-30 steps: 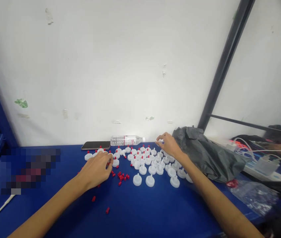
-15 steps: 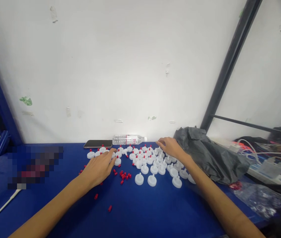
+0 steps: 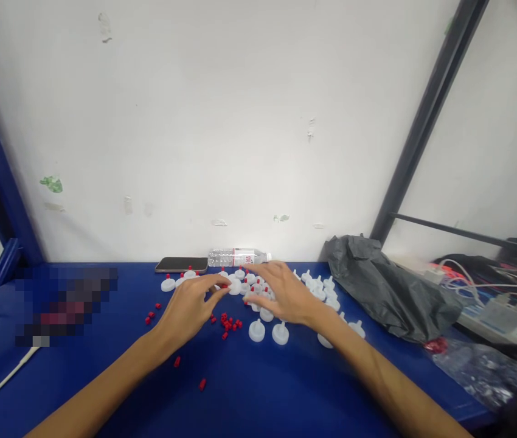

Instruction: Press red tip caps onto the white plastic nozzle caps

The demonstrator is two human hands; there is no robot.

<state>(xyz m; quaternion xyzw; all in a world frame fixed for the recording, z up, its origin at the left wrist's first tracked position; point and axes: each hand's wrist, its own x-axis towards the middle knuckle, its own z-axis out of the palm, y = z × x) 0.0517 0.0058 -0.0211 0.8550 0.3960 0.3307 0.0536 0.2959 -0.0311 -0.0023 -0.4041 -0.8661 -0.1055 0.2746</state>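
Observation:
My left hand is pinched at thumb and forefinger on a small red cap. Right beside those fingertips is a white spouted lid; whether the red cap sits on its spout I cannot tell. Facing it, my right hand hovers over the group of lids with thumb and fingers apart, nothing visible between them. Under and behind it stand several white lids with red-tipped spouts. Bare-spouted white lids stand in front and to the right. Loose red caps lie between my hands.
On the blue table, a phone and a clear bottle lie along the wall. A dark grey plastic bag is at the right, near a clear bag and a power strip with cables.
My right hand has come left from the far bare lids to the middle, its fingers now spread. My left hand has shifted slightly right, and a white lid now shows at its fingertips.

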